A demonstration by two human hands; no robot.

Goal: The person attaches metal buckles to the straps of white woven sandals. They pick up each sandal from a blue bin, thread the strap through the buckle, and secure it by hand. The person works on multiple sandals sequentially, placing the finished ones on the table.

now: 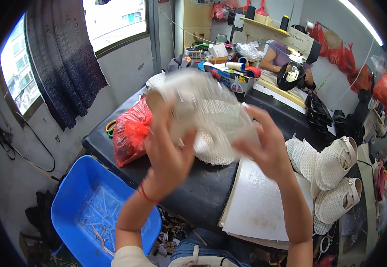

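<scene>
My left hand and my right hand are raised over the black table, on either side of a blurred off-white bundle. The left thumb and fingers close on its near left part. At its right edge, my right thumb and fingers curl around it. Motion smears the bundle, so its exact kind does not show. Beneath it, a cream woven-mesh piece lies on the table. Cream mesh shoe uppers with straps are stacked to the right of my right forearm.
A knotted red plastic bag and green-and-orange-handled scissors lie at left. Below stands a blue tub. A white board lies in front of me. Across the table, another person's arm is beside a sewing machine and thread spools.
</scene>
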